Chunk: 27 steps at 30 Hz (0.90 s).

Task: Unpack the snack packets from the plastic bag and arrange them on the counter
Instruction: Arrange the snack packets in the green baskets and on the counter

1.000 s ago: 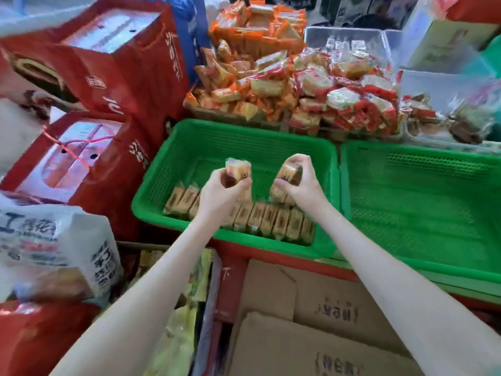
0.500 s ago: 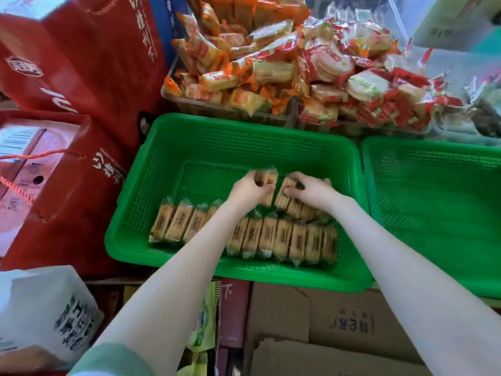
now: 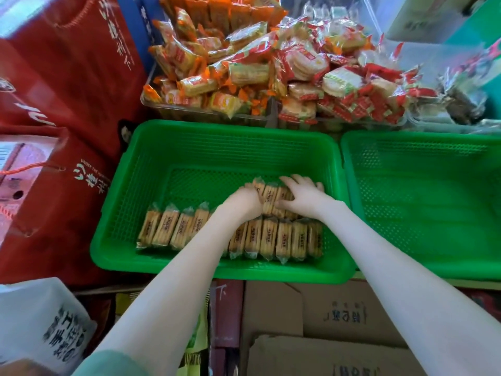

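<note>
Head | left hand, right hand touch snack packets | green basket

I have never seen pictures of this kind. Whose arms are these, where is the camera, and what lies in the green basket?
No machine is here: these are one person's two bare arms. The camera sits on that person's head and looks forward and down, so the arms enter from below. In the green plastic mesh basket under the hands lies a row of clear-wrapped yellow biscuit packets. Behind it a second, shorter row begins. The right hand rests on that row with spread fingers; the left hand touches its left end, and I cannot tell whether it grips a packet. Another green basket stands to the right. Behind are orange-wrapped snacks and red-wrapped snacks.
</note>
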Motion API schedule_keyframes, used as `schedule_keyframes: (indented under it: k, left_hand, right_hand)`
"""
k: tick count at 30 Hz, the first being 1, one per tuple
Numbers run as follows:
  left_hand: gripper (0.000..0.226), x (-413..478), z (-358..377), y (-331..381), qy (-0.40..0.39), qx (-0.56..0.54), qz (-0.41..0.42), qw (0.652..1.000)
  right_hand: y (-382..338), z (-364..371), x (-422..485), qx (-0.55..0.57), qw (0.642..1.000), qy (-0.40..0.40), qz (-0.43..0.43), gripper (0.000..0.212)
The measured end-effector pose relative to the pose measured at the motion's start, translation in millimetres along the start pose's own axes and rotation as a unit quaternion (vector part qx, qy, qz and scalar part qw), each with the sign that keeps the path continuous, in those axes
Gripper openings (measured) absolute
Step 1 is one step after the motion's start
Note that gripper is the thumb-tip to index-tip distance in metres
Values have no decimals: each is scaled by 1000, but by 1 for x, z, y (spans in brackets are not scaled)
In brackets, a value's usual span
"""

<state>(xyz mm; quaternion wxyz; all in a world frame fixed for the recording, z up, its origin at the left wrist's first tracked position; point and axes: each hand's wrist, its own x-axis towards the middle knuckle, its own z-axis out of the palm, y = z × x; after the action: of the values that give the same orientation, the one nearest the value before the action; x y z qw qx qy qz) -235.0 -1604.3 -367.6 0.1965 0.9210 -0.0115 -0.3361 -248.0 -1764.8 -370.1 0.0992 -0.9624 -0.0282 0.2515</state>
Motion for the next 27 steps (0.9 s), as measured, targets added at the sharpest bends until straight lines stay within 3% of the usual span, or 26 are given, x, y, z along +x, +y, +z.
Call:
schedule_keyframes:
  k: [6, 12, 18, 23, 27]
  left_hand:
    - [66, -26, 17, 22, 110, -24, 32, 993]
    - [67, -75, 48, 72, 167, 3, 23, 986]
    - [57, -172, 155, 230, 249, -14, 205, 947]
    - [55, -237, 253, 376, 211, -28, 312, 926]
    - [52, -257, 309, 463, 190, -29, 344, 919]
  right_hand:
    - [7, -1, -49, -70, 983, 157, -61, 68]
    - [79, -6, -141, 23, 955, 293, -42, 58]
    - [213, 6, -268, 109, 926, 360, 13, 53]
    - [338, 14, -377, 145, 895, 413, 86, 54]
    - [436, 13, -436, 168, 878, 420, 155, 50]
